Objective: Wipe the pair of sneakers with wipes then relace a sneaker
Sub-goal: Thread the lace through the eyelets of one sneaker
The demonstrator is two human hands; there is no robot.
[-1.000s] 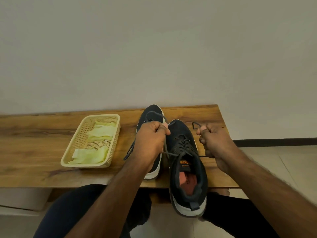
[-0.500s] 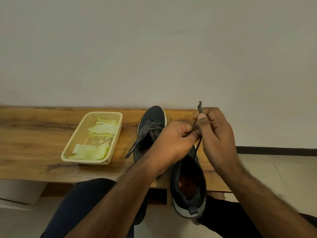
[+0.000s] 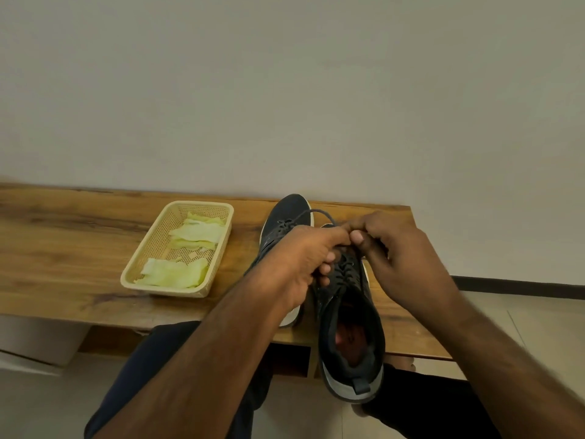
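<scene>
Two dark sneakers with white soles stand on the wooden bench. The near sneaker hangs its heel over the bench's front edge, its opening facing me. The far sneaker lies just left of it, mostly hidden behind my left hand. My left hand and my right hand meet above the near sneaker's laced tongue, and both pinch its dark lace, which loops up between them. The lace ends are hidden by my fingers.
A cream plastic basket with crumpled yellow-green wipes sits on the bench to the left of the sneakers. A plain wall stands directly behind the bench. My knees are under the front edge, and tiled floor lies to the right.
My hands were apart, pulling the lace sideways, then rose together. Now they have come down onto the near sneaker's tongue, fingertips touching, with a lace loop between them.
</scene>
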